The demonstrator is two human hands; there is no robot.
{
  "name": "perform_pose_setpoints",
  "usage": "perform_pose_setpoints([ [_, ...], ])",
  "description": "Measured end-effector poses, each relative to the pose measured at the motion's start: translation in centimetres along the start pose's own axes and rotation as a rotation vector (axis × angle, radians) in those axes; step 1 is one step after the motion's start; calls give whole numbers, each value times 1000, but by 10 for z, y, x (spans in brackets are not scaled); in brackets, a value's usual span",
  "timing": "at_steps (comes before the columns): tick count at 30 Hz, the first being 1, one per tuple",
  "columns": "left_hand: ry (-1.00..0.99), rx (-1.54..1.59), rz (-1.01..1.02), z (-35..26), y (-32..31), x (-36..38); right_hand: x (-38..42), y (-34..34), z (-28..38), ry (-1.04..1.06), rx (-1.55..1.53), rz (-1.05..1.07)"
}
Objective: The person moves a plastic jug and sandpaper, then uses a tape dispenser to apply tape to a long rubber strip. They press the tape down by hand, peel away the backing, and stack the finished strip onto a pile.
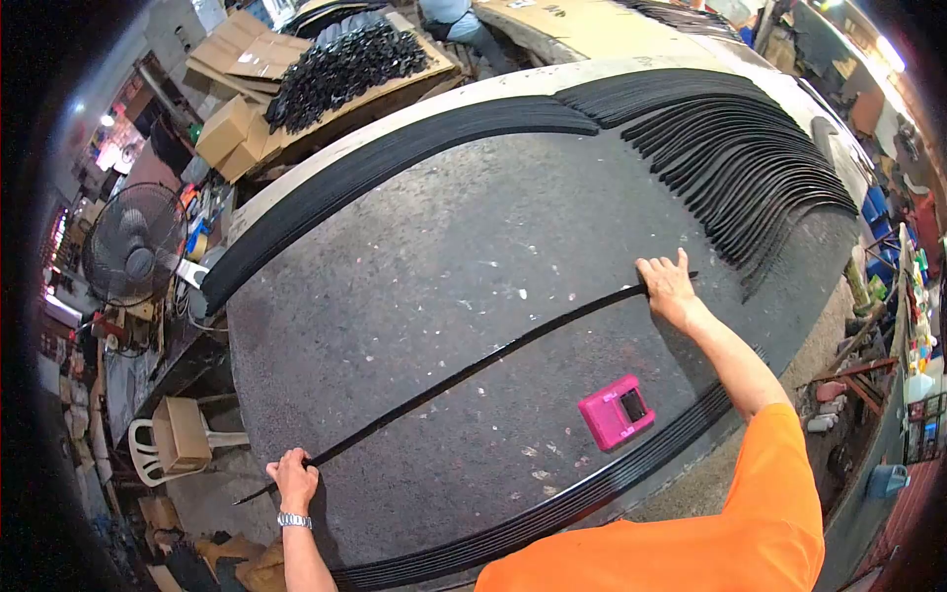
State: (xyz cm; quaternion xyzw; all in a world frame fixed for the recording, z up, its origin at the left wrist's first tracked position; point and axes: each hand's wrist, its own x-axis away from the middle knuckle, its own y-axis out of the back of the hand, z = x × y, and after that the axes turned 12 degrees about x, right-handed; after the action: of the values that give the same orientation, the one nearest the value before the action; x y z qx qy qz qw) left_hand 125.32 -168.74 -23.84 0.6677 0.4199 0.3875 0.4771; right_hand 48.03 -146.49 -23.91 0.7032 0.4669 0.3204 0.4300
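A long thin black strip stretches slantwise across the dark tabletop. Near its lower left end my left hand is closed on it, and a short tail of the strip sticks out past the table's edge. Toward the other end my right hand grips the strip, thumb and fingers around it, with one finger raised. A pink box with a dark opening lies on the table below the strip. Along the near edge, in front of my body, runs a row of similar black strips.
Black strips lie bundled along the far edge, with more fanned out at right. Behind stands a table with a heap of small black pieces and cardboard boxes. A fan and a white chair are at left.
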Motion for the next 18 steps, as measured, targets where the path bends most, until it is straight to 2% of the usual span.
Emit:
perform_pose_setpoints([
  [3,48,73,41,2,10,-14,-18,4,-5,9,-12,159],
  [4,65,69,46,-1,16,-22,-22,-4,-8,9,-38,51],
  [7,78,92,44,-8,33,-62,-58,4,-13,-23,-80,79],
  [13,1,52,35,-32,46,-199,-185,-20,-16,-112,-94,-24],
  [15,-62,-1,-46,-30,34,-251,-231,-21,-13,-188,-90,-1],
  [18,-28,-67,-60,-47,28,-317,-290,-24,-12,-276,-130,-16],
])
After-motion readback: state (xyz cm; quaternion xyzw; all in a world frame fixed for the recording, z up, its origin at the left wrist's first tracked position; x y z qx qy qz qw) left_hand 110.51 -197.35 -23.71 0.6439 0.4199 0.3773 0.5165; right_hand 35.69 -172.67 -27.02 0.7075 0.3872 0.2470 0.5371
